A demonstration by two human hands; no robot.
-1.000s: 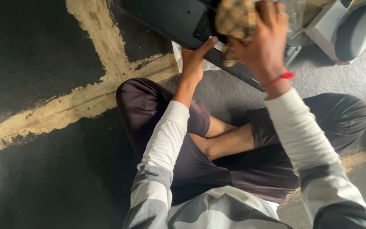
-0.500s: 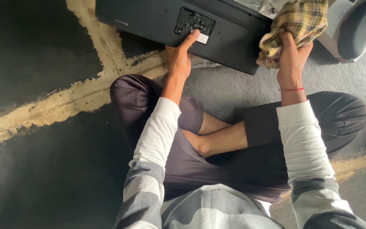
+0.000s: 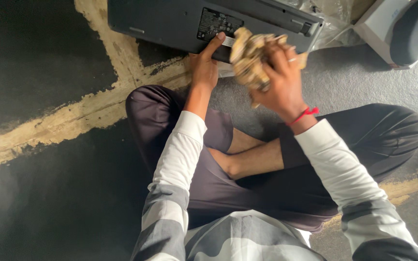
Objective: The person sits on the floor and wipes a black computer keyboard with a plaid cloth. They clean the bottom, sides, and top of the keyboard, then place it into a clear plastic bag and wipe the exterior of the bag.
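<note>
Right hand (image 3: 281, 79) has swung back in, fist bunched around the checked cloth (image 3: 247, 55), now rubbing the upturned keyboard (image 3: 170, 21) that the left hand (image 3: 204, 65) grips by its edge.

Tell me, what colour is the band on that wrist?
Red: a thin thread on the right hand's wrist, in the head view.

left hand (image 3: 204, 67) grips the near edge of a dark keyboard (image 3: 170, 21) turned underside up at the top of the frame, thumb on its label. right hand (image 3: 279, 79), just right of it, is closed around a bunched yellowish checked cloth (image 3: 247, 55) that lies against the keyboard's edge. person sits cross-legged on dark floor. grey-and-white device (image 3: 402, 29) at upper right.
</note>
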